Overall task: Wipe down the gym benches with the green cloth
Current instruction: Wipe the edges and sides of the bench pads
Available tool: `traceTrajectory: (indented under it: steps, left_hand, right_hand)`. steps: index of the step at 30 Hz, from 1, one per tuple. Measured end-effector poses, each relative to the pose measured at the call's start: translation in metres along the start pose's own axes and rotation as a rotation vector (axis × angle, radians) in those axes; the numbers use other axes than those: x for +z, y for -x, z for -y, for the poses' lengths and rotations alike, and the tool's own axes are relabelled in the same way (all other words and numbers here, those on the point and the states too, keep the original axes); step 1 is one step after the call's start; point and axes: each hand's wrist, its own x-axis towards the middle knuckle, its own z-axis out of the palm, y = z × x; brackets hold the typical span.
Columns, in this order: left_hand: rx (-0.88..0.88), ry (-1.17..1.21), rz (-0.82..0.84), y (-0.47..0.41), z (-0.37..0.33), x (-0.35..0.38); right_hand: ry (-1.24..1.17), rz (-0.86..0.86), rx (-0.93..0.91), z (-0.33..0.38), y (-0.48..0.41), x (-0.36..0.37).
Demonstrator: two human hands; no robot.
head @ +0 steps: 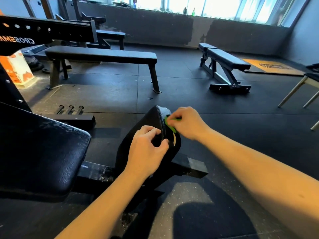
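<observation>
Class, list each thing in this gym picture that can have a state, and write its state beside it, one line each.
left hand: fingers curled over the edge of the small pad.
right hand: pinching the green cloth.
green cloth: bunched, pressed against the small pad's side.
small pad: tilted up, gripped at its edge.
flat bench: standing, untouched.
adjustable bench: standing, untouched.

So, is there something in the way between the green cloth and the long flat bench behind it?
Nothing visible. The green cloth is in the right hand, against the tilted pad that the left hand grips. Only bare floor mats lie from there to the flat bench; the hooks lie off to the left.
</observation>
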Motion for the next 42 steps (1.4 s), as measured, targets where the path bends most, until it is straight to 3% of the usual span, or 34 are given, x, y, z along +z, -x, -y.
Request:
traceTrajectory:
  steps: [5,12,19,24,29,36,42]
  left_hand:
    - [-0.025,0.017,0.009,0.000,0.000,-0.003]
    - [-0.011,-0.014,-0.037,0.007,-0.002,0.001]
    - [-0.051,0.037,-0.045,0.006,-0.006,0.001]
    - [-0.054,0.043,-0.045,0.009,-0.005,0.001]
    - [-0.015,0.043,-0.020,0.012,-0.002,-0.003]
    - [0.003,0.073,-0.027,0.011,0.001,-0.001]
    - [-0.003,0.129,-0.061,0.022,0.011,-0.004]
  right_hand:
    - [0.022,-0.043,0.051,0.003,-0.033,0.010]
    - [-0.063,0.122,-0.022,0.001,0.052,-0.016]
    - [-0.208,0.031,0.159,0.000,-0.035,-0.002]
    - [-0.244,-0.020,0.185,-0.003,-0.087,0.019]
    - [-0.255,0.015,0.076,-0.008,-0.089,0.024]
    - [-0.283,-0.155,-0.188,-0.020,-0.020,0.033]
    - [-0.361,-0.254,-0.210,-0.024,0.040,0.035]
